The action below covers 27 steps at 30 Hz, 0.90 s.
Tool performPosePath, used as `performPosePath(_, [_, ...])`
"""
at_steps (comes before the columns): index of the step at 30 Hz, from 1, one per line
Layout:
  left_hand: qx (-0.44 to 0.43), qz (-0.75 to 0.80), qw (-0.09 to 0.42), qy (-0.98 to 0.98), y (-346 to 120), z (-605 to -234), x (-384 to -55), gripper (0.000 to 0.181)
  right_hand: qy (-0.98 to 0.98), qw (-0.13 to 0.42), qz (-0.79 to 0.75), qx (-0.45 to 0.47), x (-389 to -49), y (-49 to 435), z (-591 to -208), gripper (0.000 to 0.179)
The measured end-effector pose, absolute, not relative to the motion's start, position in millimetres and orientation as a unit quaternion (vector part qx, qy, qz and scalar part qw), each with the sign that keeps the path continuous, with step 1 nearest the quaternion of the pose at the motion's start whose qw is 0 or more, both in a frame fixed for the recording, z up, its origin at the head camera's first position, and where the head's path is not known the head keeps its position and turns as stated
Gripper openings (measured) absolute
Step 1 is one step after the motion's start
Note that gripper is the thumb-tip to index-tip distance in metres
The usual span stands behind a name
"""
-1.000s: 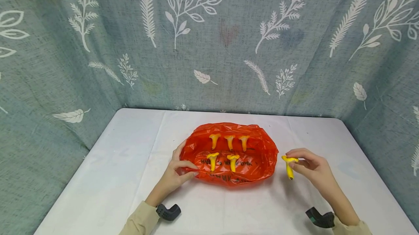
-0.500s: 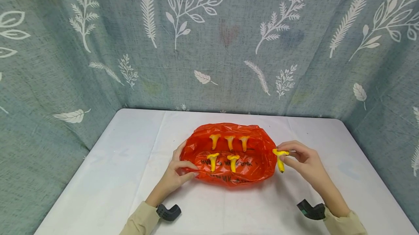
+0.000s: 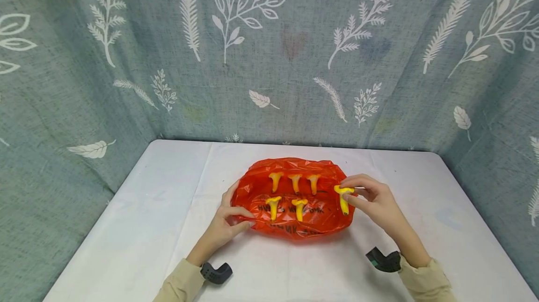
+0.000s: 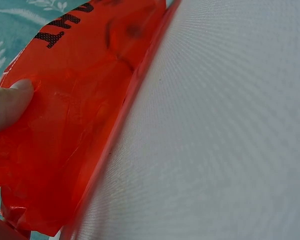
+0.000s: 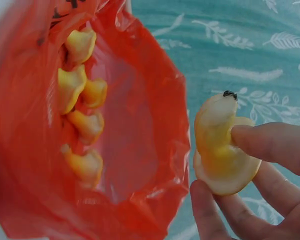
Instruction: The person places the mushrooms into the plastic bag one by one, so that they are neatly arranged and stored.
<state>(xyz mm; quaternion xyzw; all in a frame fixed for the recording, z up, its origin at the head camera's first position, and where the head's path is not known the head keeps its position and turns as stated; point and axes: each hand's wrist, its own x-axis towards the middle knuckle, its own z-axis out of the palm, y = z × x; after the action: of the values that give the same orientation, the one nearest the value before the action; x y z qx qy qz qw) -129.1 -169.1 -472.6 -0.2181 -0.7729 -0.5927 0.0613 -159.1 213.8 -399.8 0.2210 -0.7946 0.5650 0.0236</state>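
A red plastic bag [image 3: 328, 221] with dark print stands with its mouth spread wide. Inside it several yellow chanterelles lie in two rows, among them a front chanterelle [image 3: 273, 207] and a back chanterelle [image 3: 313, 183]. My left hand [image 3: 225, 222] grips the bag's left rim; in the left wrist view the thumb [image 4: 12, 105] lies against the red film. Another chanterelle [image 5: 222, 145] is pinched between the thumb and fingers of my right hand [image 3: 376, 201], its stem pointing down in the head view, over the bag's right rim.
The bag rests mid-table on a white tabletop [image 3: 147, 227]. Behind and on both sides hangs a grey-green curtain [image 3: 294, 105] with white leaf prints. A dark curved device sits at each wrist, such as the left wrist device [image 3: 216, 273].
My right hand has moved left with the chanterelle, from beside the bag to over its right rim. The left hand and the mushrooms in the bag have stayed in place.
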Motion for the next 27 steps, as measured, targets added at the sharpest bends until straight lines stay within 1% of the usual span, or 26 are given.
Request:
performPosePath(11, [-0.214,-0.596,0.061,-0.772,-168.2,-471.6,-128.3,0.017,-0.796,0.009,0.566,0.213,-167.7,192.4,-403.6,0.019])
performPosePath(20, [-0.216,-0.598,0.061,-0.77,-168.0,-472.0,-129.2,0.016,-0.814,-0.006,0.552,0.183,-171.2,173.8,-404.0,0.018])
performPosePath(27, [-0.219,-0.592,0.066,-0.773,-168.9,-473.4,-129.6,0.018,-0.822,-0.014,0.54,0.182,-172.8,159.8,-414.0,0.018])
